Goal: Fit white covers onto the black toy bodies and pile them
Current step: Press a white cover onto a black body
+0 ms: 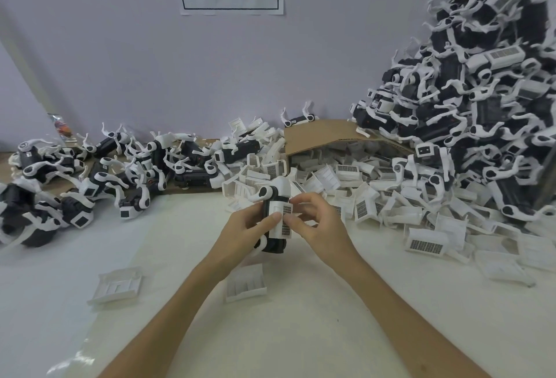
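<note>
Head view, read from left to right. Far left: a low heap of toy bodies point(75, 185) rests on the desk point(301, 332), probably stock awaiting covers. Nearer the viewer a loose cover point(115, 286) lies flat on the desk, and a second loose cover point(245, 283) lies beneath the left wrist. Centre: the left hand point(246, 227) grips the black toy body point(272, 245), with its fingers curled round the body's left side and the thumb laid across the front. The body is held clear of the desk, roughly upright. Its long axis runs from the wrists toward the wall, white head end uppermost. The white cover point(281, 218) lies against the face turned to the viewer, touching it, with its long axis parallel to the body's. Whether it has seated fully cannot be told. The right hand point(319, 224) pinches the cover's right edge between thumb and forefinger, the other fingers loosely curled. The cover thus sits between the two thumbs, with the right hand nearer its free edge. The seating press would likely run leftward against the bracing left palm. Right of centre: a heap of spare covers point(376, 194) spills from a cardboard box point(319, 134). Far right: a tall pile of toys point(481, 92) rises against the wall, judged the destination, on the right hand's side.
</note>
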`<state>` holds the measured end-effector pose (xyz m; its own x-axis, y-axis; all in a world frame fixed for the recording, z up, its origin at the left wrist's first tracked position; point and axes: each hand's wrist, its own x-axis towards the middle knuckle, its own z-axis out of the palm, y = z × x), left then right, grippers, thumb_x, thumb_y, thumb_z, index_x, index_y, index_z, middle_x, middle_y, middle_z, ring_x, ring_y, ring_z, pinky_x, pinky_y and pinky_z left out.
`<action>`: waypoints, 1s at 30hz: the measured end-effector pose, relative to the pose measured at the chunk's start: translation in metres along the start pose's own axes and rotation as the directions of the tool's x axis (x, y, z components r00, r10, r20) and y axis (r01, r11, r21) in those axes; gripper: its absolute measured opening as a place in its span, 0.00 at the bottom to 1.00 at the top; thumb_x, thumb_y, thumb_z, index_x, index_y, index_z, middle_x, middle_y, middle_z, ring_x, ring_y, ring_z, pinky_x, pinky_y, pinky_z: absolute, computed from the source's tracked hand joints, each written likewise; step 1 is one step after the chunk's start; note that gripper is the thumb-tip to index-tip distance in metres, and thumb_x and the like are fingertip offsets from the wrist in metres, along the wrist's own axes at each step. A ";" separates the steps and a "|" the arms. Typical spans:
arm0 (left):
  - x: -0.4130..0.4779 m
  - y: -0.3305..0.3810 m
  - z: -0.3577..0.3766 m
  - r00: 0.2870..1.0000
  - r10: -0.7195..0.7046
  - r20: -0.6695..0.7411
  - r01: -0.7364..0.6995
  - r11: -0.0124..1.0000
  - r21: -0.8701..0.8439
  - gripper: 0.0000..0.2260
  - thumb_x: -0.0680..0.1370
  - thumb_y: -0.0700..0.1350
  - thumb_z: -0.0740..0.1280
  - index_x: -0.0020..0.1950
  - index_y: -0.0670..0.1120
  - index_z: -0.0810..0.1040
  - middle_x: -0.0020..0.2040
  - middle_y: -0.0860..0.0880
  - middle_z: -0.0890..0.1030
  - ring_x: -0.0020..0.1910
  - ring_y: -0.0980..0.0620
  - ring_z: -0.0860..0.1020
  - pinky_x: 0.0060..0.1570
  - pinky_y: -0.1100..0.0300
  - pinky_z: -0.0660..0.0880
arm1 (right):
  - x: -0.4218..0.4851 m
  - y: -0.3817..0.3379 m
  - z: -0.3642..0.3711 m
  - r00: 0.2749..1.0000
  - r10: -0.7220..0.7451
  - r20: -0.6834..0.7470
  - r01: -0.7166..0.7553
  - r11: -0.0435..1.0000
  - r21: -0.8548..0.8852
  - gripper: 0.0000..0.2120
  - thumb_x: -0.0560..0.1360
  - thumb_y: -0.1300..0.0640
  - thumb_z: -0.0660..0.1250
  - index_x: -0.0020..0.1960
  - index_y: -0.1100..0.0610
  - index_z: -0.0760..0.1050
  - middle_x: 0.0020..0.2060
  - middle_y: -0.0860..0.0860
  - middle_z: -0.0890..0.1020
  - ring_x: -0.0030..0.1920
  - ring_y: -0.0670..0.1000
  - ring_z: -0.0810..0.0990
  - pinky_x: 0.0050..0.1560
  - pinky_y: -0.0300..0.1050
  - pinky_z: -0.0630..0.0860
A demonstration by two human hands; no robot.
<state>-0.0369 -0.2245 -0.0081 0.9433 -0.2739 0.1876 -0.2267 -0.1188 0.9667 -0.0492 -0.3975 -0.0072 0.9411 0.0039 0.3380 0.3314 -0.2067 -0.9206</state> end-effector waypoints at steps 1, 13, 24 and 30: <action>0.000 0.000 0.001 1.000 0.011 0.005 -0.012 1.000 0.014 0.09 0.82 0.48 0.65 0.61 0.52 0.80 0.48 0.60 0.86 0.45 0.62 0.84 0.39 0.74 0.75 | 0.000 0.000 0.000 1.000 -0.009 -0.002 0.009 1.000 -0.009 0.09 0.76 0.58 0.73 0.53 0.51 0.76 0.47 0.44 0.85 0.43 0.41 0.81 0.42 0.29 0.73; -0.004 -0.004 0.009 0.990 0.140 -0.001 -0.140 0.986 0.086 0.14 0.78 0.60 0.60 0.64 0.68 0.69 0.59 0.57 0.82 0.56 0.57 0.80 0.45 0.66 0.79 | -0.007 0.001 0.007 0.980 -0.178 -0.084 0.166 0.977 -0.136 0.09 0.72 0.56 0.77 0.49 0.50 0.79 0.45 0.40 0.82 0.45 0.46 0.80 0.39 0.35 0.74; 0.000 -0.010 0.011 0.991 0.112 -0.073 -0.107 0.992 0.068 0.09 0.84 0.52 0.61 0.64 0.60 0.72 0.51 0.65 0.82 0.51 0.63 0.81 0.43 0.71 0.75 | -0.005 0.004 0.009 0.985 -0.161 -0.068 0.155 0.985 -0.080 0.10 0.73 0.56 0.77 0.50 0.51 0.77 0.46 0.41 0.81 0.41 0.46 0.81 0.38 0.34 0.74; 0.003 -0.011 0.010 0.996 0.062 -0.071 -0.061 0.998 0.007 0.13 0.85 0.45 0.61 0.68 0.54 0.71 0.56 0.56 0.82 0.51 0.62 0.81 0.42 0.67 0.78 | -0.003 0.007 0.007 0.999 -0.035 0.008 0.036 0.992 -0.122 0.08 0.75 0.51 0.75 0.47 0.50 0.76 0.45 0.44 0.82 0.38 0.40 0.78 0.40 0.32 0.73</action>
<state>-0.0337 -0.2332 -0.0200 0.9424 -0.2121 0.2588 -0.2858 -0.1083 0.9521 -0.0489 -0.3919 -0.0161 0.9293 0.0190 0.3687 0.3546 -0.3242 -0.8770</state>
